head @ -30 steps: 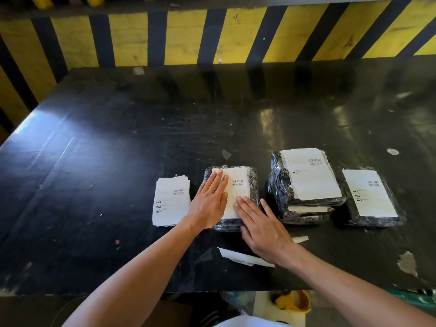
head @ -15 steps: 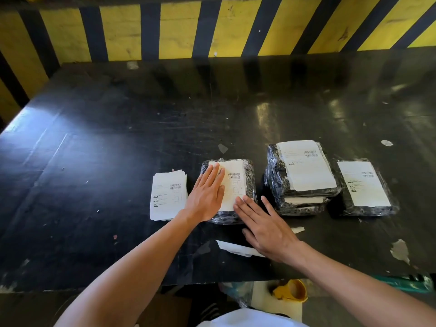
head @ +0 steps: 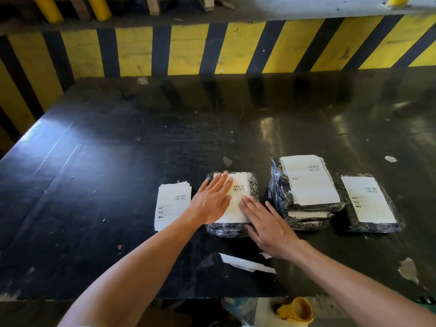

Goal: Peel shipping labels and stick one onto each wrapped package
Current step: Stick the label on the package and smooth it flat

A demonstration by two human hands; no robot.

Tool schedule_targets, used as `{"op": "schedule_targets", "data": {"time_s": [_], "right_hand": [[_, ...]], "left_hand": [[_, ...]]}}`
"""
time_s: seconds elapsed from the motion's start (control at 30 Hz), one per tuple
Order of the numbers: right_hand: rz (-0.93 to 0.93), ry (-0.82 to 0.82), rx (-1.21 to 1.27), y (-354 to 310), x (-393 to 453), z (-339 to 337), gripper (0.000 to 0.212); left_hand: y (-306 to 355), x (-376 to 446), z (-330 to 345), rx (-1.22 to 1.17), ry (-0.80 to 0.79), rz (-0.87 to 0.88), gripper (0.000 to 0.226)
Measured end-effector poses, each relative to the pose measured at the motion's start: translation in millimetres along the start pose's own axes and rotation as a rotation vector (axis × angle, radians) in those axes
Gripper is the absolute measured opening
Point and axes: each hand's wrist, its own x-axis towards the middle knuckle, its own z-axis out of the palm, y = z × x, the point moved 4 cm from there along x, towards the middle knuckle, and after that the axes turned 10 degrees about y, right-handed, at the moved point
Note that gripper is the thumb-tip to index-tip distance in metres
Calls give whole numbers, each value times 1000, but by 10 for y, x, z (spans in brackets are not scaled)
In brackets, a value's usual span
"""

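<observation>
Near the front middle of the black table [head: 118, 161] lies a plastic-wrapped package [head: 252, 185] with a white label [head: 238, 201] on its top face. Both hands lie flat on it with fingers straight and together, holding nothing: the left hand [head: 210, 201] presses the label's left part, and the right hand [head: 266, 225] rests over the package's near right corner, its fingertips on the label. Just left of the package sits a small stack of labels [head: 171, 204], printed side up. To the right stands a pile of two wrapped packages [head: 304, 192] — the top one labelled — and beside that a single labelled package [head: 370, 206] lies flat. A strip of peeled backing paper [head: 245, 264] lies on the table near the front edge, between the forearms. Behind the table runs a yellow-and-black striped wall [head: 212, 48].
</observation>
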Motion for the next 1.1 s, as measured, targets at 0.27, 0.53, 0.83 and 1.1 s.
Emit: {"op": "schedule_targets", "data": {"time_s": [0.27,0.53,0.83,1.1], "right_hand": [[25,1,28,21,-7,43,65],[71,17,65,46,-15,89,65],[70,2,79,-28,-24,105,66],[69,-10,74,3,-24,72,65]], "left_hand": [[-164,-303,-49,-28,90,-156,55],[204,-292,3,-32,83,-40,57],[107,-535,-66,-30,135,-192,54],[37,-738,-57,5,213,-123,47]]}}
